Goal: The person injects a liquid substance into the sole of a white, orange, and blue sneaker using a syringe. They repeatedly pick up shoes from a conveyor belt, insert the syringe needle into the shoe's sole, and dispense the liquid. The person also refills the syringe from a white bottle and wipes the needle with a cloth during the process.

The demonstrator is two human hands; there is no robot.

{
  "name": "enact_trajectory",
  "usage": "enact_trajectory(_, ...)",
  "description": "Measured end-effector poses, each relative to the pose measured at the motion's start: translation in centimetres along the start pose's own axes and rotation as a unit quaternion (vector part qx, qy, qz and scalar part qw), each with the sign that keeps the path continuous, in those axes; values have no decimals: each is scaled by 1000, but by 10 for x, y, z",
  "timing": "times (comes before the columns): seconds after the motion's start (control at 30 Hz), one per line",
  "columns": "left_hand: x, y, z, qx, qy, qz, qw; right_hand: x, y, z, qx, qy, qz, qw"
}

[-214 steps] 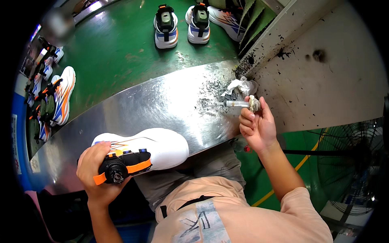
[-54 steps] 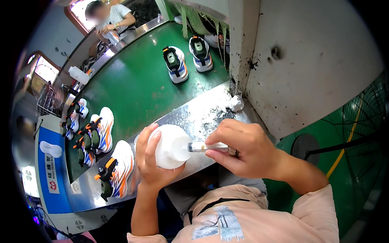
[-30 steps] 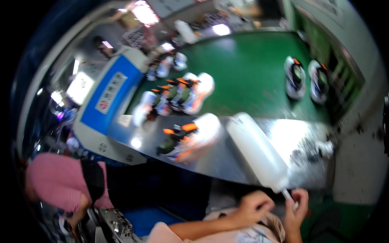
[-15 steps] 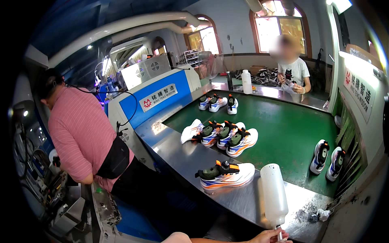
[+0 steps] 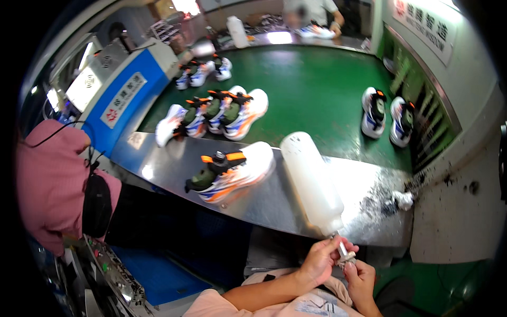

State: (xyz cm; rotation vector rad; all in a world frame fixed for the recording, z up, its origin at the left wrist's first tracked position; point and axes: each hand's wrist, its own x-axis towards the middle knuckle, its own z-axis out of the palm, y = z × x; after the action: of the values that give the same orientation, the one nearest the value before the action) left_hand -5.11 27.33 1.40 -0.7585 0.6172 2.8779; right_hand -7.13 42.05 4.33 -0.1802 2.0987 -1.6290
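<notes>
A large translucent white squeeze bottle [image 5: 312, 182] lies tilted across the metal counter, its neck toward me past the front edge. My left hand [image 5: 320, 260] is closed around its narrow nozzle [image 5: 343, 247]. At the nozzle's end, my right hand [image 5: 361, 280] pinches a small crumpled off-white scrap [image 5: 347, 258]; whether it is cloth or paper I cannot tell. Left of the bottle, a white sneaker [image 5: 232, 171] with orange and blue trim sits on the counter, apart from both hands.
Several similar sneakers [image 5: 232, 113] stand grouped on the green belt [image 5: 311, 90], with more behind and a pair [image 5: 374, 113] at right. Black stains and a crumpled white wad [image 5: 403, 200] mark the metal counter's right end. A person in pink [image 5: 53, 185] stands left; another sits opposite.
The view has tilted down, bringing both hands fully into sight. Across the belt, the other person now has a white shoe at their hands.
</notes>
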Motion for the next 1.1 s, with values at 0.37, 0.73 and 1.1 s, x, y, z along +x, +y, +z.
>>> enact_trajectory(0.37, -8, 10, 13, 2, 38, 20, 999, -22, -18, -3, 7, 6, 28, 1000)
enact_trajectory(0.73, -11, 14, 12, 13, 33, 21, 999, -38, -18, -4, 20, 11, 48, 999)
enact_trajectory(1.1, -9, 13, 12, 7, 34, 22, 999, -49, -11, -8, 42, 16, 38, 998)
